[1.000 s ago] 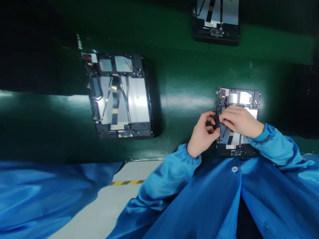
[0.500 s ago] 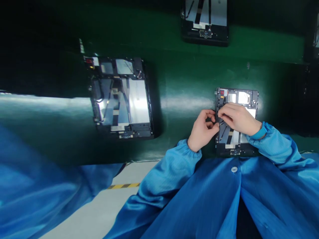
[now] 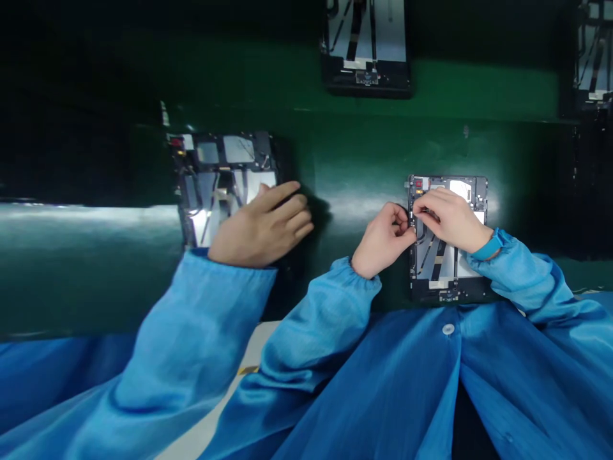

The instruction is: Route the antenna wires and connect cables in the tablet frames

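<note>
While the left hand (image 3: pixel 383 241) and right hand (image 3: pixel 449 220) pinched at it, an open black tablet frame (image 3: pixel 443 268) lay on the green counter (image 3: pixel 364 150).
Both were curled closed at the frame's left edge, gripping something too small to tell.

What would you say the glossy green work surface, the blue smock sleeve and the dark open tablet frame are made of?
The glossy green work surface looks like smooth rubber or vinyl, given its broad sheen. The blue smock sleeve looks like thin, shiny synthetic fabric, gathered at the cuff. The dark open tablet frame looks matte, plastic or metal; I cannot tell which.
</note>
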Available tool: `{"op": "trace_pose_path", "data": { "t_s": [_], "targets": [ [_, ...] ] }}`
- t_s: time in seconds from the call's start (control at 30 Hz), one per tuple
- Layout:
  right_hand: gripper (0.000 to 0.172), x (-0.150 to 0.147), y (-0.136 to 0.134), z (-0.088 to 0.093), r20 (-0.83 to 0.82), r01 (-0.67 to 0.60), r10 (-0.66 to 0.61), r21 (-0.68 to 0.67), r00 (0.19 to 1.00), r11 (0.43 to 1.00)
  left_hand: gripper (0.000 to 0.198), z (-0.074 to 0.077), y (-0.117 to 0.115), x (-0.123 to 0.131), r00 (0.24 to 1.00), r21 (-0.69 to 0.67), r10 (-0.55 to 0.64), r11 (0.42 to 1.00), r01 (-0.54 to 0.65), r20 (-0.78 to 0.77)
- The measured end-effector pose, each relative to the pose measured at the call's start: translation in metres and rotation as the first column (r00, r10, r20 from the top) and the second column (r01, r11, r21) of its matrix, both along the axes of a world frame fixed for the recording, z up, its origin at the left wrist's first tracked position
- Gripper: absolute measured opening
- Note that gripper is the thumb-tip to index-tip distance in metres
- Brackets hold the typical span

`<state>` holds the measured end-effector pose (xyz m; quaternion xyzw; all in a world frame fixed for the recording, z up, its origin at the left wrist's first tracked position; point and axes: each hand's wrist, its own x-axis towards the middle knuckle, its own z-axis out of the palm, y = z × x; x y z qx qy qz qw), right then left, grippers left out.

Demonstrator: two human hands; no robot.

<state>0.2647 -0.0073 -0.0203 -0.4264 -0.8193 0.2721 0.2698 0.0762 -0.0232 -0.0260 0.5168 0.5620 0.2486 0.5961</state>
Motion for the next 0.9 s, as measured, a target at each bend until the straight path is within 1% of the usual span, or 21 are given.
{"op": "trace_pose_path", "data": {
  "t_s": [0.17,0.23,0.37,0.47,0.6,0.7,0.8,0.9],
  "targets": [
    [0.018,-0.001,0.004,0.000,-0.013,0.039,-0.040,-0.024,0.999,0.999,0.027,0.003,0.004,0.002,0.999,-0.081,0.017,0.997,-0.015,0.032],
    [0.018,-0.002,0.005,0.001,-0.027,0.093,-0.093,-0.020,0.995,0.996,0.028,0.005,0.007,0.005,0.999,-0.106,0.029,0.994,-0.025,0.033],
    [0.014,-0.004,0.007,0.004,-0.024,0.249,-0.250,-0.051,0.968,0.967,0.027,0.007,0.021,0.010,0.999,-0.050,0.048,0.998,-0.048,0.004],
    [0.015,-0.004,0.007,0.006,-0.029,0.313,-0.316,-0.079,0.948,0.947,0.029,0.005,0.031,0.012,0.995,-0.070,0.062,0.996,-0.056,0.080],
    [0.018,-0.003,0.006,0.007,-0.033,0.314,-0.318,-0.100,0.947,0.944,0.033,0.000,0.039,0.011,0.974,-0.116,0.110,0.989,-0.088,0.201],
    [0.019,-0.003,0.007,0.005,0.003,0.310,-0.311,-0.105,0.950,0.945,0.033,-0.001,0.039,0.009,0.964,-0.124,0.091,0.990,-0.061,0.251],
    [0.018,-0.003,0.008,0.002,0.054,0.309,-0.305,-0.093,0.951,0.947,0.034,-0.001,0.038,0.008,0.968,-0.140,0.065,0.990,-0.031,0.242],
    [0.017,-0.003,0.006,0.004,0.055,0.300,-0.297,-0.053,0.953,0.953,0.035,-0.002,0.037,0.012,0.983,-0.096,0.078,0.993,-0.063,0.168]
  ]
}}
